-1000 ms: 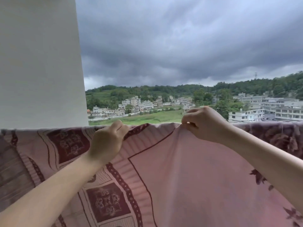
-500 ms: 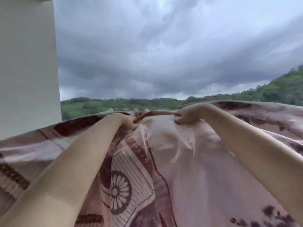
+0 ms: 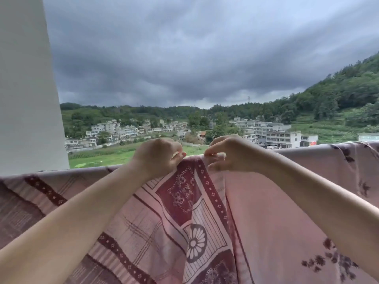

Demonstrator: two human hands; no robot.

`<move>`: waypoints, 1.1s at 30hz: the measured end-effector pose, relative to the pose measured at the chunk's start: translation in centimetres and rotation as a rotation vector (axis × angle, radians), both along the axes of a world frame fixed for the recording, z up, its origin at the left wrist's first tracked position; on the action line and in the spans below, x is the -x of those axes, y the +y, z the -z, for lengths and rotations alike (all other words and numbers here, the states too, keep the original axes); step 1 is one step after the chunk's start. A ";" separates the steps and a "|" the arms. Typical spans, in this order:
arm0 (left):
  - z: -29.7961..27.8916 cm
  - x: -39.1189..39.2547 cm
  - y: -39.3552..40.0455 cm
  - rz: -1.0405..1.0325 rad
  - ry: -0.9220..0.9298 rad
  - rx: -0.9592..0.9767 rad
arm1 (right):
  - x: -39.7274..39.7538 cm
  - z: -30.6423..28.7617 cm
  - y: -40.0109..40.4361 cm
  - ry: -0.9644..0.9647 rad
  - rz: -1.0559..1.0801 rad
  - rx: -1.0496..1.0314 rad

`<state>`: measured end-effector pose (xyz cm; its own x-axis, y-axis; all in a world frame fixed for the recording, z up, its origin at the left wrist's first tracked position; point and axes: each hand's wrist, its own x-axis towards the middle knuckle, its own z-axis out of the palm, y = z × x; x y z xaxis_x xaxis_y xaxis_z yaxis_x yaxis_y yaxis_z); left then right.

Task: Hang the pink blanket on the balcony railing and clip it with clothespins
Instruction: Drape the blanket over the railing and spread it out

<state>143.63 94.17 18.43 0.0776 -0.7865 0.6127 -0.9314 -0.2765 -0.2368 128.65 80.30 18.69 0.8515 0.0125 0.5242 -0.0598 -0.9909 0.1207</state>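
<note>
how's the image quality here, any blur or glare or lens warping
Head view: flat overcast light, no glare or hard shadows; wide-angle warping bends the white pillar and railing line; slight motion softness on both hands, left hand and right hand, gripping the pink blanket.

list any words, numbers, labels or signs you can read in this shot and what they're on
No text here can be read.
Red sign on a low building in the town: too small and blurred to read.
Pink blanket: only woven patterns, flowers and squares, no letters.
White wall: blank.
Left hand and right hand: both pinch the blanket's top edge; no tag or label shows there.
</note>
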 end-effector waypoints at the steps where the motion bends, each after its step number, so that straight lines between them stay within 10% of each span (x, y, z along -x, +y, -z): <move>1: 0.7 -0.2 1.2 0.007 -0.049 0.047 | -0.3 0.6 0.3 -0.057 -0.010 0.079; 14: 6.0 -6.9 11.7 -0.165 -0.351 0.332 | -2.0 1.7 0.9 -0.369 -0.109 0.247; 23: -4.7 -7.9 9.8 -0.405 0.104 0.681 | -8.8 -6.4 0.0 -0.502 0.213 -0.286; 26: -8.7 -12.4 6.5 -0.568 0.168 0.424 | -11.4 -10.1 -3.0 -0.474 0.348 -0.272; 30: -7.4 -14.6 3.4 -0.501 0.279 -0.052 | -11.8 -8.8 -2.7 0.211 0.341 -0.128; 33: -4.7 -13.9 5.0 -0.439 0.301 -0.255 | -11.2 -5.6 0.3 0.362 0.246 -0.057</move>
<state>157.57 99.13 23.11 0.5703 -0.7610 0.3093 -0.7791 -0.6204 -0.0898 139.87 80.61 24.27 0.9544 -0.2340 0.1856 -0.2589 -0.9580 0.1231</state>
